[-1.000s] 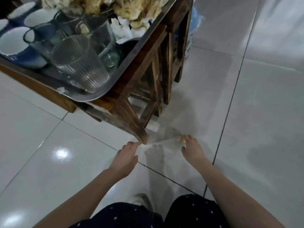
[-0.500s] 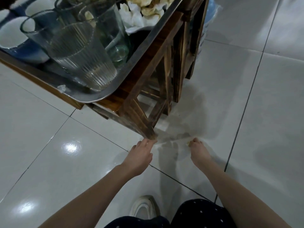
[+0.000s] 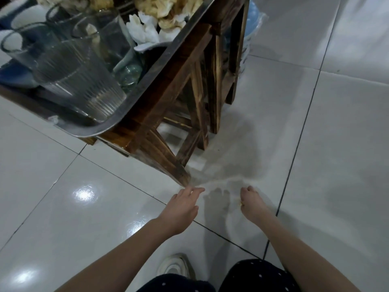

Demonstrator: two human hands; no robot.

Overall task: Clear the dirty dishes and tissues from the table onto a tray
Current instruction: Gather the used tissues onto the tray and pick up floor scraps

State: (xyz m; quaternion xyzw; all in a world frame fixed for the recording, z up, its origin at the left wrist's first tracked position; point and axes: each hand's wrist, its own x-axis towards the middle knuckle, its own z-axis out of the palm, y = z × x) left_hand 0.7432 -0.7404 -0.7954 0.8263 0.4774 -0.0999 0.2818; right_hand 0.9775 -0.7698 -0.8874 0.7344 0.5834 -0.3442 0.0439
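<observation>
A metal tray (image 3: 150, 85) sits on a dark wooden table (image 3: 168, 102) at the upper left. It holds a ribbed clear glass (image 3: 84, 87), other glasses (image 3: 117, 43), blue bowls (image 3: 12, 74) and a heap of crumpled tissues (image 3: 164, 13). Low over the floor, just off the table's corner leg, my left hand (image 3: 181, 207) pinches one side of a thin clear plastic bag (image 3: 221, 209). My right hand (image 3: 252, 203) grips the bag's other side. The film hangs slack between them and is hard to make out.
Glossy white floor tiles (image 3: 315, 144) spread to the right and left of the table. Crossed wooden legs (image 3: 197, 114) stand under the tabletop, with a pale blue wrapped object (image 3: 252, 20) behind them. A white shoe (image 3: 174, 266) and dark dotted trousers (image 3: 259, 277) show at the bottom.
The view has dropped closer to the tray and table. Both hands stay low by the table leg, still holding the clear bag, and its top edge now sags between them.
</observation>
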